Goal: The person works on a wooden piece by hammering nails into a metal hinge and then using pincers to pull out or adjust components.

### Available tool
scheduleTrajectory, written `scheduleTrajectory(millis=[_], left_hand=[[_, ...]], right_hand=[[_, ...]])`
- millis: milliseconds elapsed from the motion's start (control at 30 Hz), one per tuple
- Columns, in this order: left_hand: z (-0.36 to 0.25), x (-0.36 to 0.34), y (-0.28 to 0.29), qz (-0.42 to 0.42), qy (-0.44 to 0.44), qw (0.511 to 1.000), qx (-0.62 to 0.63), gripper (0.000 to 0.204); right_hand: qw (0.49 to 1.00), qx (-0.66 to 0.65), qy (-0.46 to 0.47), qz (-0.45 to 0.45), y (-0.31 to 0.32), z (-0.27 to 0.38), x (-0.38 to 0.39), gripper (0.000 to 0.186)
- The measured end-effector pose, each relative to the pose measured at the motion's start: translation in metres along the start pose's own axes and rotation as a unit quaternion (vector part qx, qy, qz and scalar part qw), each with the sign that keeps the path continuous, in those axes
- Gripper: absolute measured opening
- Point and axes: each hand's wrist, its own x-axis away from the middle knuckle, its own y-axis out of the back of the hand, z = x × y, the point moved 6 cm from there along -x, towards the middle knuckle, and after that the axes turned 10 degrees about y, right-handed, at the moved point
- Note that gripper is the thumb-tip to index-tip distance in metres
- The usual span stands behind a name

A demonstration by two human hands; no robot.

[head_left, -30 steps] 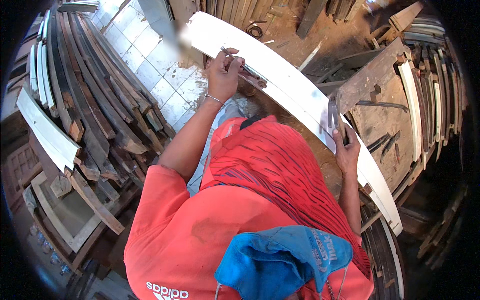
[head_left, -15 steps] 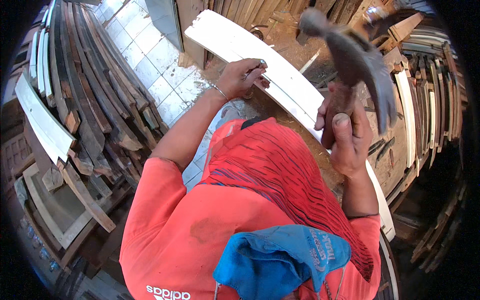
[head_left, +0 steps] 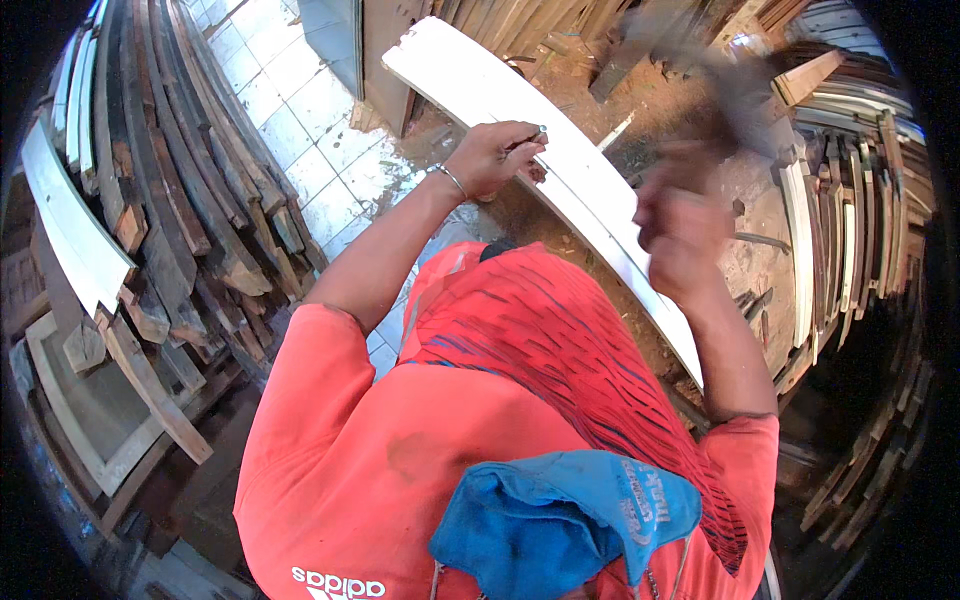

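Note:
A long white wooden board point(head_left: 590, 170) runs slantwise from the upper left down toward my right elbow, with a thin groove along it. My left hand point(head_left: 490, 160) rests at its near edge, fingers pinched together. What looks like a small nail point(head_left: 543, 130) shows its shiny end at the fingertips; its rest is hidden. To the right, my right hand point(head_left: 688, 225) is closed round the handle of a claw hammer point(head_left: 715, 85). Hammer and hand are smeared by motion, above and beyond the board's right half, and the hammer head is apart from the left hand.
Stacked timber point(head_left: 170, 150) fills the left side, with a white board point(head_left: 70, 215) on it. More upright planks point(head_left: 860, 220) stand at the right. White floor tiles point(head_left: 300, 120) lie at the upper left. Wood offcuts and shavings litter the brown ground beyond the board.
The hammer has swung away and upward and is more blurred, my right hand turning with it. My left hand keeps its pinch at the board, shifted slightly right in the picture.

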Motion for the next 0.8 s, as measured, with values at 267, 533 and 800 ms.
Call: scheduleTrajectory(millis=[267, 533, 800], left_hand=[[0.014, -0.001, 0.006, -0.012, -0.044, 0.996, -0.073, 0.02], [0.015, -0.007, 0.006, -0.002, -0.019, 0.984, -0.179, 0.022], [-0.068, -0.025, 0.016, -0.02, -0.082, 0.952, -0.294, 0.033]], right_hand=[[0.947, -0.272, -0.145, -0.089, 0.028, 0.06, -0.024, 0.056], [0.926, -0.205, -0.303, 0.096, -0.036, -0.04, 0.011, 0.046], [0.963, 0.024, -0.253, -0.09, -0.005, -0.114, 0.106, 0.041]])
